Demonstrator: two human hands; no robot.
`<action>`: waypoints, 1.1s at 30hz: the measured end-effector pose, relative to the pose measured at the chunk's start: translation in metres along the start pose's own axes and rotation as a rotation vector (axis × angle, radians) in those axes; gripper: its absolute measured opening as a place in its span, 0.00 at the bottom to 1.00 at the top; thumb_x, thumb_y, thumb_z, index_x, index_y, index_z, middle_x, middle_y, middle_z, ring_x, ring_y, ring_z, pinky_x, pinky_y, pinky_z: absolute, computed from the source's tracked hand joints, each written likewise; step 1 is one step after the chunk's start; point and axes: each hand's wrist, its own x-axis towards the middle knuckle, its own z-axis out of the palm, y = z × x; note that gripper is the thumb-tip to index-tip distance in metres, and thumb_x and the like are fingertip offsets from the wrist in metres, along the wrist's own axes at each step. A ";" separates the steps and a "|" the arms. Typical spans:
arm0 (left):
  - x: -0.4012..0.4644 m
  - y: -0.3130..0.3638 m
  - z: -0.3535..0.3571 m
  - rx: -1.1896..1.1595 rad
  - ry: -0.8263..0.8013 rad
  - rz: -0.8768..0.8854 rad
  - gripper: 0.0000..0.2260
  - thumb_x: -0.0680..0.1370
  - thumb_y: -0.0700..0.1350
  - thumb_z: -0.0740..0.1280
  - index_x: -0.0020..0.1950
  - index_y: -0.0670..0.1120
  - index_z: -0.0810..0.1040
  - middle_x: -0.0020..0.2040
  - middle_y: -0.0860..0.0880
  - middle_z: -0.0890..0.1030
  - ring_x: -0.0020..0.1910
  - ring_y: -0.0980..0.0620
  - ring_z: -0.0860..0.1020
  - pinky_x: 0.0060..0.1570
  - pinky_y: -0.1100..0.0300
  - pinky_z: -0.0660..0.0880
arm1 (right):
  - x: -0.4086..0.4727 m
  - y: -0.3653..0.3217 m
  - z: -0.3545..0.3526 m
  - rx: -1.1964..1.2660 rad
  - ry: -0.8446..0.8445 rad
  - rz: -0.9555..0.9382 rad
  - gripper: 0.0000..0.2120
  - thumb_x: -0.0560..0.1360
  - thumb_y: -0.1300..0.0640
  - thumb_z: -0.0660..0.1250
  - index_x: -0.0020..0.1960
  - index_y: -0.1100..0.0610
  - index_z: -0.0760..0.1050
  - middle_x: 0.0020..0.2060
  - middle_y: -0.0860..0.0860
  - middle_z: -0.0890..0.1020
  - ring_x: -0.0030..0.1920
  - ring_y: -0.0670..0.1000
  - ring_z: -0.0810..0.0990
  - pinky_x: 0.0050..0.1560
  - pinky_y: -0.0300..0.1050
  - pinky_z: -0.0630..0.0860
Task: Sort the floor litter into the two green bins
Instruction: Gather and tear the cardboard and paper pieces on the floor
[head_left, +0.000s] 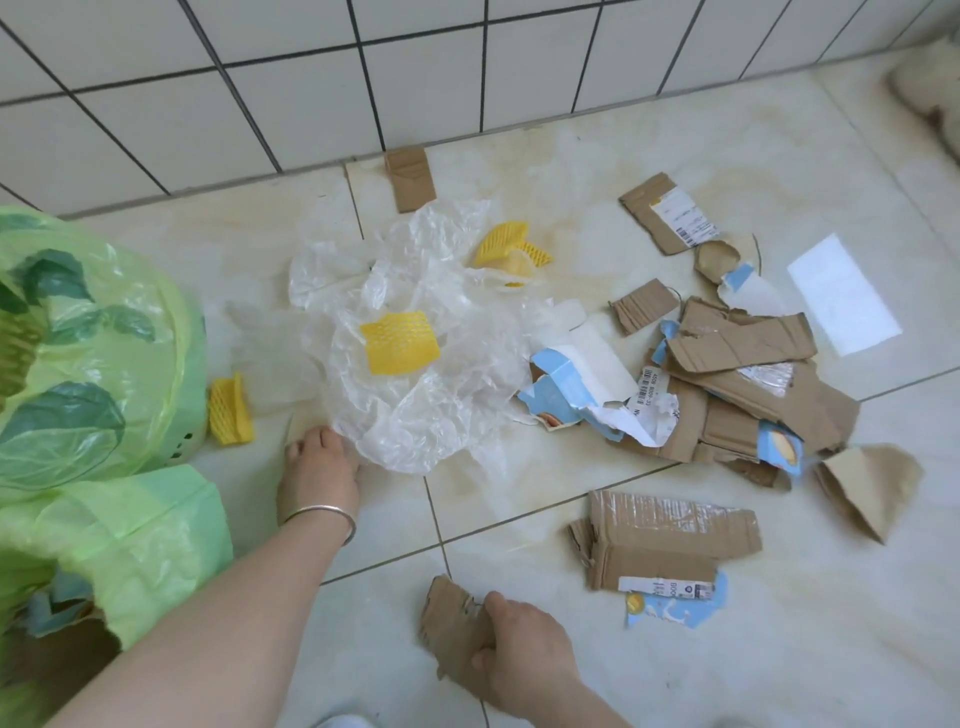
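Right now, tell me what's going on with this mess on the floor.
A person is sorting litter. The left hand reaches to the clear plastic sheet; the right hand grips a cardboard scrap. Two green bins stand at left. Torn cardboard and yellow foam netting lie scattered.

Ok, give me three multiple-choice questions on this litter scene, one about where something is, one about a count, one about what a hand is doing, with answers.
1. Where do the green bins stand?
A. at the left
B. against the far right wall
C. behind the cardboard pile

2. How many yellow foam nets show?
A. one
B. three
C. six

3. What does the right hand do?
A. hangs idle
B. grips a cardboard piece
C. presses the wall

Answers:
1 A, both green liners sit at the left edge.
2 B: one on the clear plastic sheet, one near the wall, one by the bin.
3 B, its fingers curl round a torn cardboard piece; the left hand touches the sheet's edge.
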 end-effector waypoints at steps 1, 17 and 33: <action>-0.006 -0.002 0.003 -0.007 0.016 0.005 0.19 0.75 0.44 0.66 0.64 0.40 0.69 0.62 0.42 0.73 0.64 0.42 0.70 0.62 0.53 0.67 | -0.001 0.001 -0.001 0.038 -0.010 0.009 0.10 0.73 0.55 0.62 0.45 0.52 0.60 0.48 0.57 0.76 0.55 0.56 0.77 0.43 0.43 0.63; -0.115 0.013 -0.049 0.239 -0.178 0.372 0.12 0.76 0.50 0.60 0.59 0.55 0.71 0.55 0.52 0.80 0.54 0.49 0.79 0.47 0.58 0.74 | -0.066 0.066 -0.082 -0.252 0.103 -0.101 0.14 0.76 0.54 0.60 0.59 0.59 0.69 0.59 0.57 0.74 0.61 0.57 0.72 0.49 0.47 0.68; -0.099 0.183 -0.035 0.082 -0.594 0.490 0.23 0.71 0.49 0.71 0.64 0.49 0.70 0.61 0.45 0.76 0.60 0.45 0.75 0.54 0.57 0.72 | -0.016 0.161 -0.113 -0.286 0.332 -0.063 0.23 0.71 0.49 0.66 0.65 0.51 0.71 0.72 0.52 0.58 0.75 0.54 0.52 0.70 0.50 0.58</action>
